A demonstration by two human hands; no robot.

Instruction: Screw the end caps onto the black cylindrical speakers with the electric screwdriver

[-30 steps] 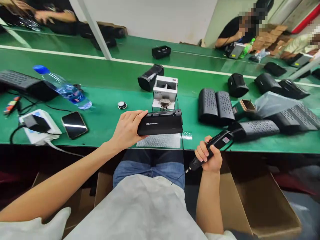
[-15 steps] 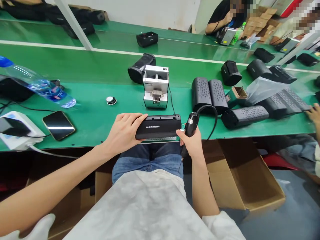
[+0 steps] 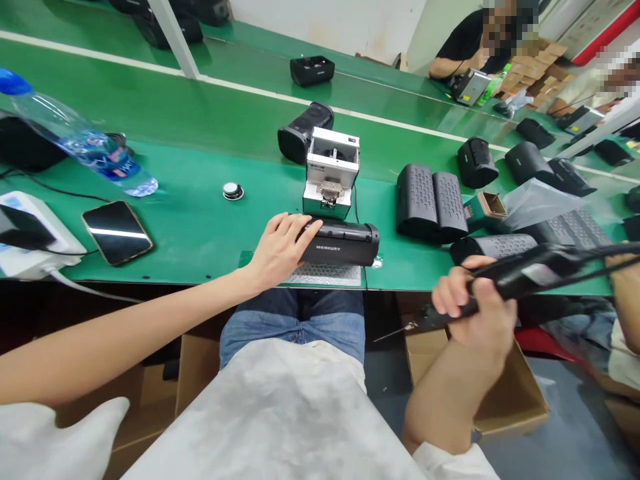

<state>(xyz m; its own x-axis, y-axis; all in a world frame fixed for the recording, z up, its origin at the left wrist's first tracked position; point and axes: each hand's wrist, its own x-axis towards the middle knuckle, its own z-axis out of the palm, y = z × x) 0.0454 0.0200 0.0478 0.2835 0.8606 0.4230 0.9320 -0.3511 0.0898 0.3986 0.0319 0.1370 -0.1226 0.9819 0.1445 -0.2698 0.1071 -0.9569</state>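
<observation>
My left hand grips the left end of a black speaker with MERKURY lettered on its side. The speaker lies lengthwise near the bench's front edge, on or just above a sheet of bubble wrap. Out to the right, past the bench edge, my right hand is wrapped round a black electric screwdriver. Its thin bit points left and down, and its cord runs off to the right. Directly behind the speaker stands a white and silver screw feeder.
Several grey and black speakers stand at the right, near a small open box and a plastic bag. Leftward lie a phone, a water bottle, a power strip and a round metal part. Other people sit at the right.
My right hand has left the speaker's right end and swung right with the screwdriver, now blurred. My left hand still holds the speaker, which has tipped so more of its top edge shows.
</observation>
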